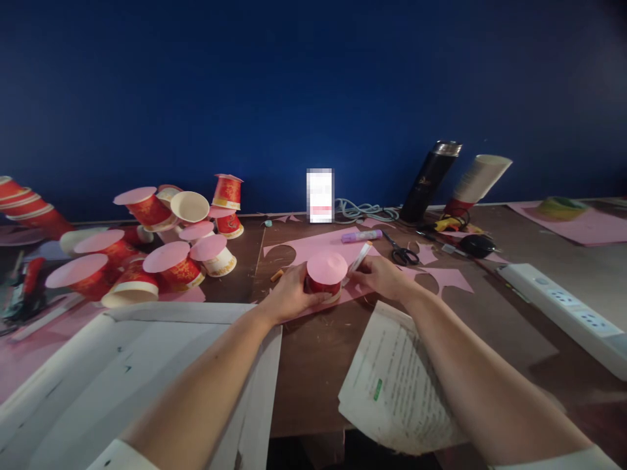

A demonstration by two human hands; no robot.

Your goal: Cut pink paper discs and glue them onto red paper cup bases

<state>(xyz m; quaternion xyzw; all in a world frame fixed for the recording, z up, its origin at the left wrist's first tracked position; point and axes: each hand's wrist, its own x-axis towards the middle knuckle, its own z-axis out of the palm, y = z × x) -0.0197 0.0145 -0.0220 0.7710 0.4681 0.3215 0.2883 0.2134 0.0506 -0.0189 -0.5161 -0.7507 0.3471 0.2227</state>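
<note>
A red paper cup (pixel 324 287) stands near the middle of the table with a round pink paper disc (pixel 327 268) over its top. My left hand (pixel 290 292) is wrapped round the cup's left side. Close to the cup's right side, my right hand (pixel 385 277) grips a white pen-like stick (pixel 361 256), tilted up to the right. Cut pink paper (pixel 318 247) lies beneath and behind the cup. A purple marker or glue tube (pixel 361 235) rests on that paper, and black scissors (pixel 402 253) lie to its right.
Several red cups with pink discs (pixel 169 266) crowd the left. A white box lid (pixel 161 365) sits front left, a printed sheet (pixel 392 385) front centre. A black flask (pixel 428 183), stacked cups (pixel 477 183), a cable (pixel 367 210) and a power strip (pixel 563 313) are beyond or right.
</note>
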